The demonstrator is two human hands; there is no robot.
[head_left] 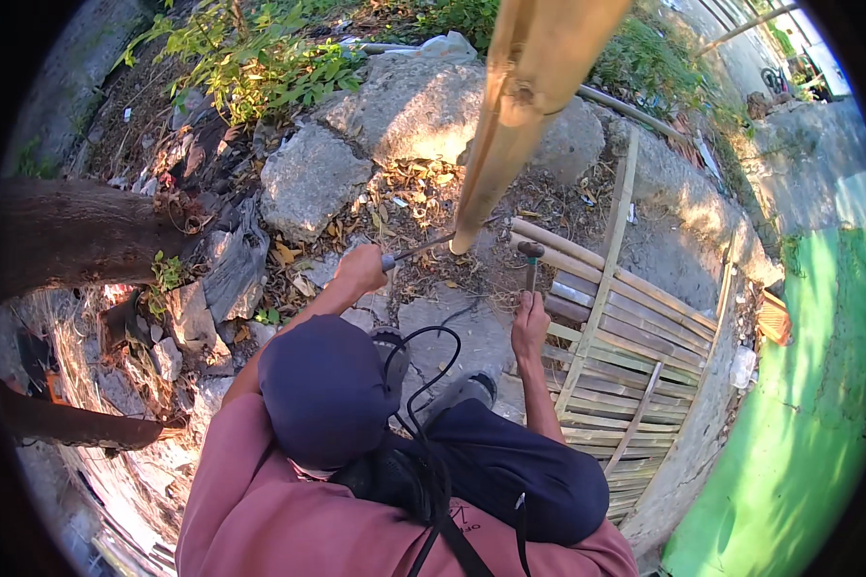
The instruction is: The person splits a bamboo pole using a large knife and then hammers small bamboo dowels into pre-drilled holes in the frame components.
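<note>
My left hand grips the grey handle of a thin metal chisel. Its tip points right, to the foot of a thick bamboo pole that rises toward the camera. My right hand holds a hammer upright by the shaft, its dark head just right of the pole's foot. Both hands are out in front of my dark cap and pink shirt. My shoes stand on a flat concrete slab.
A bamboo slat panel lies flat at the right, beside a low concrete edge and a bright green surface. Large broken rocks, dry leaves and weeds lie ahead. A tree trunk is at the left. A black cord loops by my knee.
</note>
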